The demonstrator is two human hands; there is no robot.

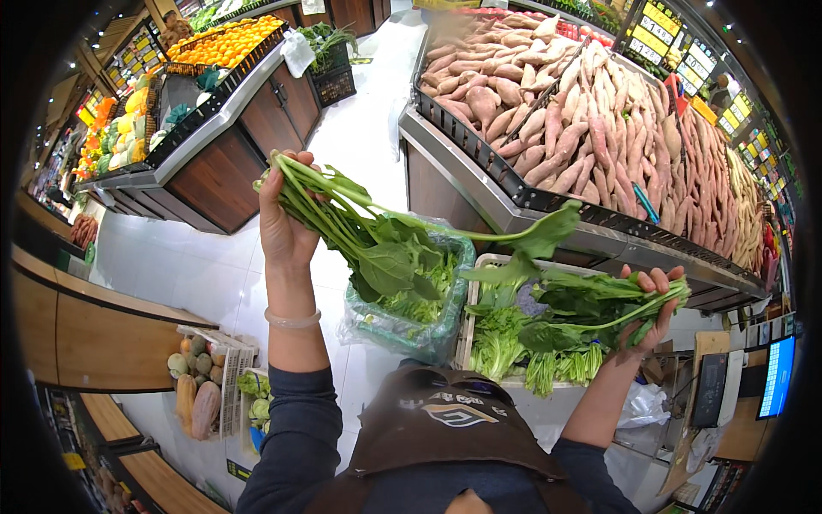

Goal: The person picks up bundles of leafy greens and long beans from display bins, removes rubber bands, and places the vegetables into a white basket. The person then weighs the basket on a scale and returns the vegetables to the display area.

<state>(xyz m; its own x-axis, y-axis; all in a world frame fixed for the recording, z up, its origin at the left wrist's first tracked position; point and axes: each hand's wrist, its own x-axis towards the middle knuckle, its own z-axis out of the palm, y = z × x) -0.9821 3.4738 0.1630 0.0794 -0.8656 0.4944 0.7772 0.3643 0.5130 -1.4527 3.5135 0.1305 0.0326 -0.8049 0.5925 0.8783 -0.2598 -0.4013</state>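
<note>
My left hand (289, 221) grips the stems of a bunch of leafy greens (385, 257), whose leaves hang over a crate lined with green plastic (457, 302). One long leafy stalk reaches across to the right. In my right hand (652, 308) are the stems of a second bunch of leafy greens (565, 308), held above a pale plastic crate (472, 295). That crate holds pale green lettuce-like leaves (498, 347) and short cut bundles of greens (542, 372). Loose leaves lie in the lined crate. A brown apron (443, 417) covers my front.
Ahead to the right stands a display of sweet potatoes (571, 128) with a black slatted edge. An orange-filled stand (231, 42) is at the upper left. Crates of melons and squash (196, 379) rest on the floor at left. A scale (713, 389) stands at right.
</note>
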